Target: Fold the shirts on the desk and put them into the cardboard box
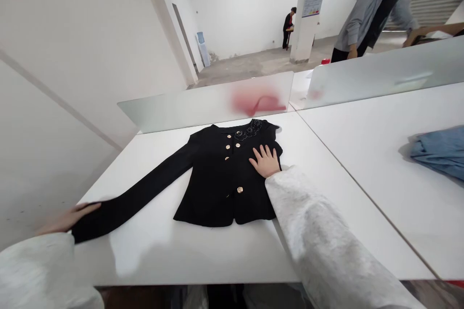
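Note:
A black jacket (pixel 213 178) with gold buttons and dark flower trim at the neckline lies spread on the white table (pixel 174 256). Its left-side sleeve (pixel 145 186) stretches down to the table's left edge. At the cuff end rests my left hand (pixel 68 218), its visible fingers straight along the top of the fabric; part of the hand is blurred. My right hand (pixel 266 161) is flat on the right chest of the jacket, fingers spread. The other sleeve is mostly out of sight, with only a bunched bit showing at the right side.
Frosted dividers (pixel 203 101) stand along the table's back edge, a red shape blurred behind one. Folded blue denim (pixel 440 152) lies at the far right, beyond a table seam. One person (pixel 366 14) stands behind the divider; another (pixel 288 26) is far back near a pillar (pixel 302 34).

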